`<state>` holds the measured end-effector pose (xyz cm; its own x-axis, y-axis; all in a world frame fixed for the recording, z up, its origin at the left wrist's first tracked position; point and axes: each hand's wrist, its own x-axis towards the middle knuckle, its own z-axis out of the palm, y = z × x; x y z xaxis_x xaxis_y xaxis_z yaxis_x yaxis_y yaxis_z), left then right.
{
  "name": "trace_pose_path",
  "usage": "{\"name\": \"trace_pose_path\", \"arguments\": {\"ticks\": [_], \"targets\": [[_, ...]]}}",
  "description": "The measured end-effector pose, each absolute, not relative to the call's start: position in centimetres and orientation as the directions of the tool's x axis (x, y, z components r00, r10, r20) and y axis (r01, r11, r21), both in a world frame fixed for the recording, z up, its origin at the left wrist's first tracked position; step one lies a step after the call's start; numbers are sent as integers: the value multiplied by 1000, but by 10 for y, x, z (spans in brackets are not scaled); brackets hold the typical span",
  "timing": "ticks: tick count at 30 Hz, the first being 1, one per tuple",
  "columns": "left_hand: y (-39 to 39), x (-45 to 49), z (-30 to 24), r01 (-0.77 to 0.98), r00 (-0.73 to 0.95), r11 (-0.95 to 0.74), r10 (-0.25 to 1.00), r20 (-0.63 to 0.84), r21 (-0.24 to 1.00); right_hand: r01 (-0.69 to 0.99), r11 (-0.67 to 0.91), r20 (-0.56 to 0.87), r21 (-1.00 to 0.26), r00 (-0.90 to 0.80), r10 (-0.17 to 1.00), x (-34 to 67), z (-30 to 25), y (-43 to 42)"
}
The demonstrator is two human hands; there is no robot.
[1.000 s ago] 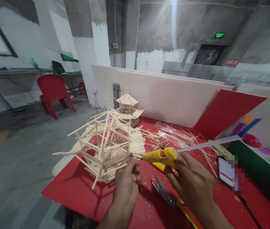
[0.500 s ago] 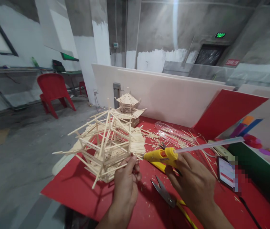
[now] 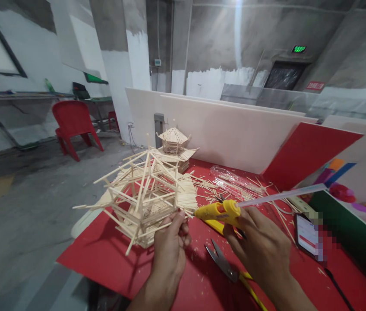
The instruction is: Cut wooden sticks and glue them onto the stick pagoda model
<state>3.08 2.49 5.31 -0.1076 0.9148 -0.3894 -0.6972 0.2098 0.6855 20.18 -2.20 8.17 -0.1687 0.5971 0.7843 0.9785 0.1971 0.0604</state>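
A pavilion model [image 3: 149, 201] built of thin wooden sticks stands on the red board, its roof an open frame. My left hand [image 3: 171, 242] pinches the model's near right corner between thumb and fingers; the exact stick under the fingertips is partly hidden. In my right hand [image 3: 260, 246] is a yellow glue gun [image 3: 217, 211] with a long translucent glue stick [image 3: 283, 195] out of its back. Its nozzle points left, at the stick ends just by my left fingertips; whether it touches them I cannot tell. Below the gun lie scissors [image 3: 223, 263] with yellow handles, blades apart.
Behind the model stands a finished-looking stick pagoda [image 3: 174, 142]. Loose sticks [image 3: 202, 183] and a clear plastic bag of sticks [image 3: 235, 181] lie at the back of the red board [image 3: 99, 263]. A phone [image 3: 307, 237] and a dark green box [image 3: 348, 229] are on the right.
Almost nothing differs. The back end of the glue stick has dipped and shifted slightly left; both hands keep their hold.
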Motion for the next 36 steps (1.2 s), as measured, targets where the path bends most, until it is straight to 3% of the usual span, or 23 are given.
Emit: {"name": "trace_pose_path", "arguments": {"ticks": [36], "targets": [[25, 31, 54, -682, -142, 192, 912, -385, 706, 982, 167, 773, 85, -171, 611, 202, 83, -24]]}}
